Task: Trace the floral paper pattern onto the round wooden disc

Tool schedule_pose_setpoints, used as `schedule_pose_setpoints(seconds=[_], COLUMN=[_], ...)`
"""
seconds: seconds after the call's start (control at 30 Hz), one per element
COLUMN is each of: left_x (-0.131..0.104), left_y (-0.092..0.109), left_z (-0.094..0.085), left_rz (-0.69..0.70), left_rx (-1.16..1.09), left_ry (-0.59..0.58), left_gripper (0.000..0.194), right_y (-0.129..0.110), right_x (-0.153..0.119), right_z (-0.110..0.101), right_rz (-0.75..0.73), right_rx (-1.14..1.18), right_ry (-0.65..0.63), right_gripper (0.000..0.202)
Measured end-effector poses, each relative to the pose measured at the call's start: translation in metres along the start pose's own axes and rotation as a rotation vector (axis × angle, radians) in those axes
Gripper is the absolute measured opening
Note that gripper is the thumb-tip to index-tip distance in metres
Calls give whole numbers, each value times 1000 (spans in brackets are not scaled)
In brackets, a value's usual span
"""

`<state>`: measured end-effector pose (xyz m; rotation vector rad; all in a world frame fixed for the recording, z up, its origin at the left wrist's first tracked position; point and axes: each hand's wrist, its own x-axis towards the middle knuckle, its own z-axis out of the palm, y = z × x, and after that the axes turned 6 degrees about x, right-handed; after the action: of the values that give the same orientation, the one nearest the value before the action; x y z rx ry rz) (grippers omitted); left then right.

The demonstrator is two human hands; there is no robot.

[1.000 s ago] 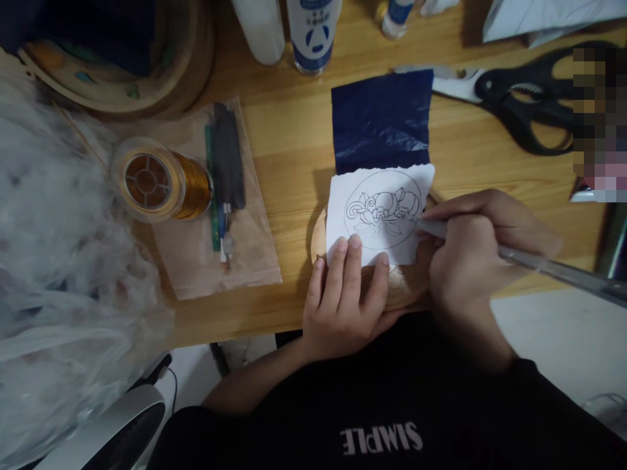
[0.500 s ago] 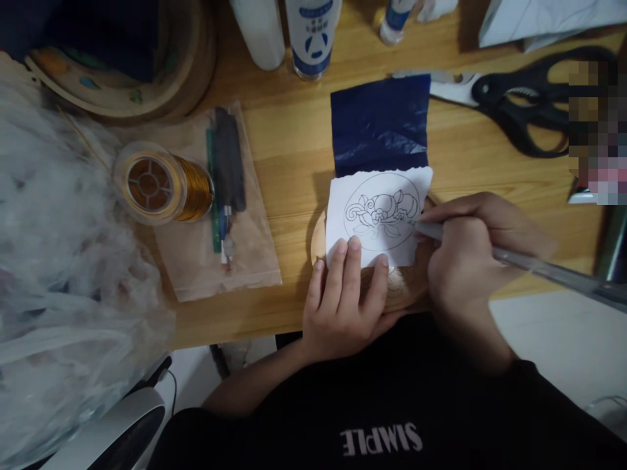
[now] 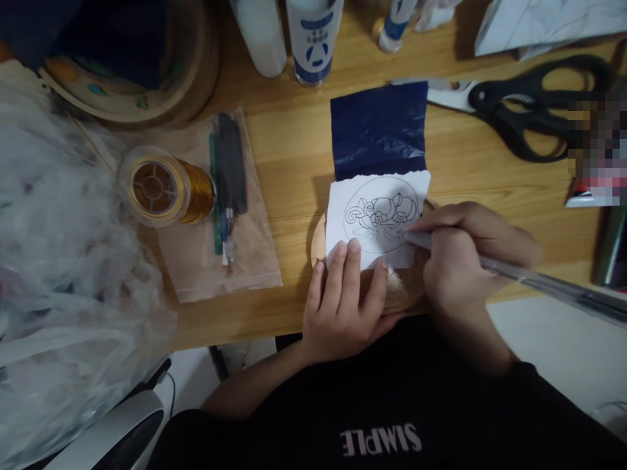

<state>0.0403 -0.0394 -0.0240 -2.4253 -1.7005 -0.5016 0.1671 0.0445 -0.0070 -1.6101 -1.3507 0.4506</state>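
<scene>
My left hand (image 3: 343,307) lies flat with spread fingertips on the lower edge of a white paper (image 3: 337,196), which bears a line drawing of flowers in a circle. Beneath the paper is a round wooden piece (image 3: 318,245), partly hidden. My right hand (image 3: 460,254) is closed around a grey pen (image 3: 519,271), its tip on the right part of the drawing. A dark blue sheet (image 3: 379,127) extends above the paper's torn top edge.
Black-handled scissors (image 3: 519,104) lie at upper right. A gold wire spool (image 3: 169,186) and a plastic bag with tools (image 3: 255,254) are on the left, beside crumpled clear plastic (image 3: 73,274). Bottles (image 3: 313,46) and a wooden hoop (image 3: 196,85) stand farther back.
My right hand and the pen have moved slightly left and down over the drawing. My left hand has stayed in place on the paper. The view has shifted a little.
</scene>
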Motion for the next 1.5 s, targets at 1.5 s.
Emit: schedule_pose_setpoints(seconds=[1.5], left_x=[1], left_y=[1], left_z=[0], left_rz=[-11], left_rx=[-1], left_ry=[2], left_gripper=[64], right_y=[-10], right_x=[2], right_z=[1], right_rz=[124], right_rx=[-59], right_ry=[-37], right_gripper=[27])
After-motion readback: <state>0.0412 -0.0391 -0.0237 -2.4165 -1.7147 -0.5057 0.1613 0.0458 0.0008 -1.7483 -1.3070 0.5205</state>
